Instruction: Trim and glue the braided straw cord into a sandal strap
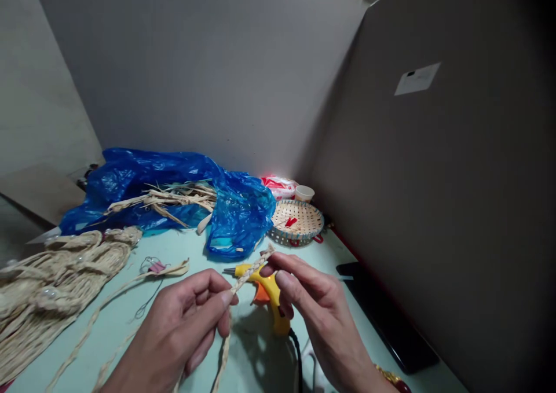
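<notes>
Both my hands hold one thin braided straw cord (pixel 249 272) above the pale green table (pixel 130 318). My left hand (pixel 186 323) pinches the braid between thumb and fingers, and the braid's tail hangs down below it. My right hand (pixel 313 312) pinches the braid's upper end with its fingertips. Just behind the hands a yellow and orange glue gun (pixel 269 294) lies on the table, its black cable running toward me.
A blue plastic bag (pixel 182 196) with dry straw strips lies at the back. Woven straw pieces (pixel 52 289) are piled at the left. A small round woven basket (pixel 297 222), a white cup (pixel 304 193) and a dark phone (pixel 386 318) sit by the right partition.
</notes>
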### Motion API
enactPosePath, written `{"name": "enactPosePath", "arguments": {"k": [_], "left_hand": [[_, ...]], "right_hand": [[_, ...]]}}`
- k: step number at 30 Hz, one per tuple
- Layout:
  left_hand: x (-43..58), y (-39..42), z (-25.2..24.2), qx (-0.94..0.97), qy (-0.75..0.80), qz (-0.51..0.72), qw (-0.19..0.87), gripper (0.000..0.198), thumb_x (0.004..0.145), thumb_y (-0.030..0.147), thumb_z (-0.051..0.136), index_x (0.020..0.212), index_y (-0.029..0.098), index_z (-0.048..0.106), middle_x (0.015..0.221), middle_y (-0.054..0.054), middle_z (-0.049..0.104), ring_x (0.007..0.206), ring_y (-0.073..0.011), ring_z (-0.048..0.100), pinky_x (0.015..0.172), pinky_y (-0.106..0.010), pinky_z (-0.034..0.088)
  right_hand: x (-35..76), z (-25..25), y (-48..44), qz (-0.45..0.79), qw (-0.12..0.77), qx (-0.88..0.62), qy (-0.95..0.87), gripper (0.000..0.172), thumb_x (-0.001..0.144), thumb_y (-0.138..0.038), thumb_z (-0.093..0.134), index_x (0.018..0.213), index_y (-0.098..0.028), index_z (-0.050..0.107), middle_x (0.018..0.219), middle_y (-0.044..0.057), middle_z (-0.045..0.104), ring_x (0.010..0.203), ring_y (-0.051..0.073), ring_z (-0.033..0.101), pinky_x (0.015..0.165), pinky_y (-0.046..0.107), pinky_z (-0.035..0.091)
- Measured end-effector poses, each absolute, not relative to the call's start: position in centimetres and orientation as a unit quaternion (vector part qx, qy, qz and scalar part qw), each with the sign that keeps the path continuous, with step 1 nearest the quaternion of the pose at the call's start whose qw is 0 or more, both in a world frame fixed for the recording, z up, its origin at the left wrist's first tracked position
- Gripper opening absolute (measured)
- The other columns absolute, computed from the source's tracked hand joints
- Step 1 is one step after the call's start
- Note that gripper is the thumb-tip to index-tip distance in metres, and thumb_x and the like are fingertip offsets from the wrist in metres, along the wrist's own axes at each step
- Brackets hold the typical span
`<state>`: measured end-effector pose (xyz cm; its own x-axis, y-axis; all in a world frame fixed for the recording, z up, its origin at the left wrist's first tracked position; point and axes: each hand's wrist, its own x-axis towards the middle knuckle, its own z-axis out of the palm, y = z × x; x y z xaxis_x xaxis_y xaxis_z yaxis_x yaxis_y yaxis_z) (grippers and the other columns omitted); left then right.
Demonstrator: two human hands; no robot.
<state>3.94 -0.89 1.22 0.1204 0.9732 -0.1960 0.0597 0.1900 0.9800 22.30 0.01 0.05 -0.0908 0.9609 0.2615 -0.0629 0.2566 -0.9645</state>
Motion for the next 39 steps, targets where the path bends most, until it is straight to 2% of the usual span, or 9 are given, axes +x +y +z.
{"name": "enactPosePath", "arguments": {"k": [3,7,15,18,21,25,30,35,39], "left_hand": [[4.2,-1.1,1.4,0.489,0.537,0.400,0.558,0.036,0.078,0.051,0.066,0.066,0.018,0.057,0.052,0.007,0.051,0.039,-0.0045,0.030,0.041,-0.019,0.019],[4.5,-1.3,1.5,0.486,0.543,0.409,0.549,0.036,0.077,0.049,0.066,0.064,0.018,0.055,0.051,0.007,0.051,0.038,-0.0041,0.030,0.041,-0.019,0.019],[4.6,-1.3,1.4,0.468,0.543,0.408,0.566,0.031,0.074,0.045,0.069,0.062,0.018,0.058,0.048,0.006,0.054,0.035,-0.0037,0.034,0.040,-0.018,0.021],[4.4,-1.2,1.2,0.465,0.543,0.402,0.572,0.031,0.074,0.046,0.070,0.064,0.018,0.060,0.047,0.007,0.048,0.036,-0.0057,0.038,0.039,-0.017,0.026],[4.0,-1.2,0.8,0.450,0.520,0.402,0.604,0.028,0.076,0.048,0.070,0.075,0.021,0.066,0.056,0.004,0.057,0.044,-0.0098,0.046,0.041,-0.019,0.037],[3.8,-1.2,0.6,0.434,0.484,0.444,0.617,0.024,0.074,0.045,0.075,0.082,0.023,0.073,0.067,0.001,0.067,0.073,-0.0171,0.065,0.064,-0.020,0.053],[4.4,-1.3,1.4,0.359,0.484,0.484,0.635,0.025,0.069,0.045,0.079,0.082,0.025,0.076,0.071,0.001,0.072,0.075,-0.0178,0.067,0.063,-0.020,0.054],[4.5,-1.4,1.4,0.410,0.481,0.494,0.596,0.028,0.070,0.048,0.077,0.084,0.024,0.078,0.077,-0.002,0.076,0.081,-0.0210,0.068,0.069,-0.023,0.055],[4.4,-1.5,1.2,0.434,0.508,0.504,0.547,0.026,0.069,0.048,0.077,0.084,0.027,0.078,0.086,0.000,0.078,0.093,-0.0230,0.068,0.076,-0.022,0.054]], "right_hand": [[22.3,-0.1,-0.1,0.395,0.560,-0.372,-0.626,0.020,0.091,-0.027,0.064,0.107,-0.032,0.076,0.098,0.001,0.074,0.080,0.013,0.065,0.070,0.023,0.053],[22.2,-0.4,-0.2,0.270,0.560,-0.343,-0.704,0.031,0.090,-0.012,0.064,0.112,-0.033,0.073,0.103,-0.002,0.076,0.094,0.015,0.068,0.093,0.031,0.047],[21.9,-1.3,-0.5,0.080,0.527,-0.253,-0.808,0.038,0.087,-0.001,0.056,0.122,-0.015,0.066,0.112,0.012,0.073,0.092,0.020,0.066,0.078,0.035,0.053],[22.0,-1.6,-0.8,0.014,0.502,-0.259,-0.825,0.036,0.091,-0.008,0.054,0.125,-0.017,0.065,0.115,0.011,0.073,0.092,0.021,0.064,0.079,0.036,0.054],[22.2,-1.3,-1.2,-0.027,0.474,-0.255,-0.842,0.031,0.095,-0.014,0.051,0.122,-0.015,0.066,0.118,0.010,0.073,0.092,0.021,0.064,0.081,0.033,0.054],[22.4,-1.1,-1.2,-0.052,0.428,-0.248,-0.868,0.029,0.097,-0.018,0.051,0.121,-0.016,0.067,0.118,0.008,0.074,0.095,0.021,0.066,0.082,0.033,0.055],[22.1,-1.4,-0.7,-0.106,0.461,-0.226,-0.852,0.027,0.098,-0.018,0.048,0.117,-0.016,0.067,0.113,0.005,0.076,0.094,0.020,0.068,0.080,0.036,0.052],[22.4,-1.2,-0.8,-0.088,0.409,-0.247,-0.874,0.026,0.096,-0.016,0.052,0.116,-0.016,0.068,0.117,0.005,0.074,0.100,0.020,0.068,0.085,0.037,0.051],[22.3,-2.1,-0.6,-0.100,0.453,-0.229,-0.856,0.029,0.098,-0.018,0.046,0.119,-0.017,0.065,0.114,0.006,0.076,0.095,0.021,0.068,0.082,0.039,0.049]]}}
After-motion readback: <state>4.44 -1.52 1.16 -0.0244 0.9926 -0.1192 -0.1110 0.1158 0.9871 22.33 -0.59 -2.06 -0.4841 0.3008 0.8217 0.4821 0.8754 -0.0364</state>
